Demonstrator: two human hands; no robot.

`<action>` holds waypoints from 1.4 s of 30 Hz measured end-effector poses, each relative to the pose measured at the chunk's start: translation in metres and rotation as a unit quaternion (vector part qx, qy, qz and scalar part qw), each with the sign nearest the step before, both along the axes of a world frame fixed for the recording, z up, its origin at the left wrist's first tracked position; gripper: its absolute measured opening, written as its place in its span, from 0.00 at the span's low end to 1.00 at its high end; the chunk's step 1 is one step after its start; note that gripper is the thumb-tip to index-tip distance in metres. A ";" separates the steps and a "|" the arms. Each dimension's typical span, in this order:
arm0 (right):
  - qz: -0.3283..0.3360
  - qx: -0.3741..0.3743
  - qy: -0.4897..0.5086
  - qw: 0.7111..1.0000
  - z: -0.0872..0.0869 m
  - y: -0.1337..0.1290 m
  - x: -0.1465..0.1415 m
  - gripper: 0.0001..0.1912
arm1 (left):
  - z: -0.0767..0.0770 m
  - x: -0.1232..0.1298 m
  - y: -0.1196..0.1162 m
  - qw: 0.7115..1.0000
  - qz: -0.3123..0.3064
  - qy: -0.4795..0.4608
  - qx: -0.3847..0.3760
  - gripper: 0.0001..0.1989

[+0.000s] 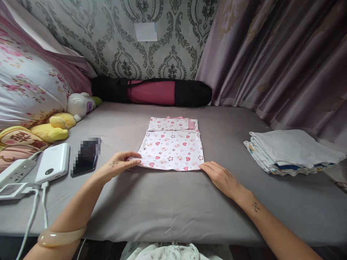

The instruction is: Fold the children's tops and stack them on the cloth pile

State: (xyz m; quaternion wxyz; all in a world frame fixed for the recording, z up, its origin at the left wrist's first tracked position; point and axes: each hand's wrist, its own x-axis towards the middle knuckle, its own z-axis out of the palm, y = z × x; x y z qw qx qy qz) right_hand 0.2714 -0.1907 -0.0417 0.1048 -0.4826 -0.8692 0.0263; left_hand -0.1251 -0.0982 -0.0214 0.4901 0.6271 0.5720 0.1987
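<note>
A white cloth garment [170,148] printed with pink hearts and small figures lies flat on the grey sheet, its far end folded over in a band with a pink patch. My left hand [120,165] pinches its near left corner between thumb and fingers. At the near right corner, my right hand [221,177] has its fingers together on the cloth's edge, the thumb mostly hidden.
A stack of folded clothes [295,150] sits at the right. On the left are a phone [86,157], a white power bank [52,163], a power strip [16,171] with cables and plush toys [52,130]. A black and red roll [151,92] lies along the wall.
</note>
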 end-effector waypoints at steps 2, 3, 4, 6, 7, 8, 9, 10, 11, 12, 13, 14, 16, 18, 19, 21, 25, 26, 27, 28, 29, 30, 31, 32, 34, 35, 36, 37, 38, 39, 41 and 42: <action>-0.005 -0.001 -0.009 1.000 0.000 -0.002 -0.001 0.18 | -0.002 -0.004 -0.001 0.999 -0.035 0.005 0.006 0.30; -0.007 -0.004 -0.009 1.000 0.000 -0.002 -0.002 0.19 | -0.004 -0.005 -0.001 0.999 -0.052 0.010 0.013 0.31; -0.009 -0.008 -0.004 1.000 -0.001 -0.002 -0.001 0.19 | -0.005 -0.006 -0.002 0.997 -0.067 0.015 0.025 0.29; -0.012 -0.019 0.018 1.000 -0.002 -0.001 0.000 0.20 | -0.009 -0.007 -0.002 0.994 -0.078 0.036 0.071 0.25; -0.016 -0.026 0.033 0.999 -0.002 0.001 0.001 0.20 | -0.011 -0.006 -0.002 0.991 -0.077 0.051 0.102 0.23; -0.021 -0.034 0.050 0.998 -0.002 0.003 0.002 0.19 | -0.013 -0.005 -0.001 0.986 -0.073 0.067 0.134 0.21; -0.030 -0.042 0.068 0.996 -0.002 0.005 0.003 0.19 | -0.014 -0.004 0.000 0.981 -0.070 0.079 0.163 0.19; -0.040 -0.051 0.087 0.994 -0.001 0.007 0.003 0.20 | -0.015 -0.003 0.002 0.976 -0.069 0.088 0.188 0.18; -0.051 -0.059 0.107 0.991 0.000 0.009 0.004 0.20 | -0.016 -0.002 0.004 0.972 -0.069 0.093 0.205 0.16; -0.063 -0.068 0.129 0.987 0.002 0.012 0.004 0.20 | -0.016 -0.001 0.006 0.969 -0.069 0.096 0.215 0.15; -0.075 -0.075 0.150 0.983 0.004 0.014 0.004 0.20 | -0.016 -0.001 0.009 0.968 -0.066 0.097 0.221 0.15; -0.091 -0.082 0.171 0.978 0.006 0.017 0.003 0.20 | -0.016 0.000 0.011 0.967 -0.060 0.100 0.225 0.14; -0.126 -0.091 0.204 0.967 0.010 0.022 0.002 0.18 | -0.013 0.001 0.017 0.966 -0.039 0.104 0.232 0.16; -0.152 -0.099 0.224 0.958 0.014 0.027 0.002 0.16 | -0.009 0.004 0.022 0.966 -0.013 0.098 0.240 0.18; -0.157 -0.101 0.231 0.955 0.016 0.030 0.001 0.15 | -0.007 0.006 0.024 0.966 -0.002 0.090 0.242 0.19; -0.151 -0.104 0.240 0.953 0.018 0.038 0.002 0.13 | -0.003 0.010 0.029 0.970 0.013 0.066 0.235 0.20; -0.161 -0.082 0.217 0.959 0.022 0.059 0.006 0.11 | 0.000 0.019 0.045 0.985 0.026 -0.006 0.171 0.23; -0.174 -0.070 0.209 0.960 0.023 0.066 0.007 0.11 | -0.001 0.021 0.051 0.987 0.030 -0.020 0.157 0.23; -0.190 -0.056 0.204 0.959 0.024 0.074 0.007 0.11 | -0.003 0.022 0.057 0.988 0.037 -0.032 0.150 0.23; -0.206 -0.042 0.203 0.956 0.025 0.082 0.008 0.11 | -0.004 0.024 0.064 0.987 0.045 -0.042 0.150 0.23; -0.223 -0.029 0.205 0.953 0.025 0.090 0.008 0.11 | -0.006 0.026 0.071 0.985 0.055 -0.051 0.153 0.23; -0.239 -0.018 0.210 0.948 0.025 0.099 0.008 0.11 | -0.007 0.028 0.079 0.984 0.066 -0.060 0.157 0.22; -0.254 -0.012 0.218 0.942 0.024 0.108 0.008 0.11 | -0.008 0.031 0.087 0.982 0.076 -0.070 0.158 0.22; -0.267 -0.012 0.230 0.936 0.022 0.118 0.008 0.11 | -0.008 0.034 0.095 0.980 0.087 -0.080 0.159 0.22; -0.283 -0.026 0.265 0.921 0.017 0.140 0.009 0.12 | -0.009 0.042 0.111 0.977 0.106 -0.089 0.162 0.21; -0.287 -0.038 0.285 0.914 0.013 0.150 0.009 0.12 | -0.009 0.046 0.119 0.976 0.114 -0.088 0.165 0.20; -0.293 -0.047 0.303 0.906 0.009 0.161 0.009 0.12 | -0.010 0.050 0.126 0.974 0.121 -0.083 0.170 0.19; -0.302 -0.054 0.315 0.898 0.006 0.172 0.009 0.12 | -0.010 0.053 0.134 0.974 0.126 -0.076 0.175 0.18; -0.314 -0.059 0.322 0.891 0.002 0.182 0.009 0.12 | -0.012 0.057 0.141 0.973 0.130 -0.066 0.179 0.17; -0.327 -0.062 0.324 0.886 -0.001 0.191 0.008 0.12 | -0.013 0.060 0.148 0.972 0.136 -0.053 0.183 0.16; -0.356 -0.065 0.312 0.879 -0.004 0.208 0.005 0.12 | -0.017 0.065 0.163 0.970 0.149 -0.017 0.193 0.13; -0.371 -0.067 0.300 0.877 -0.005 0.215 0.003 0.12 | -0.018 0.067 0.170 0.968 0.156 0.006 0.199 0.11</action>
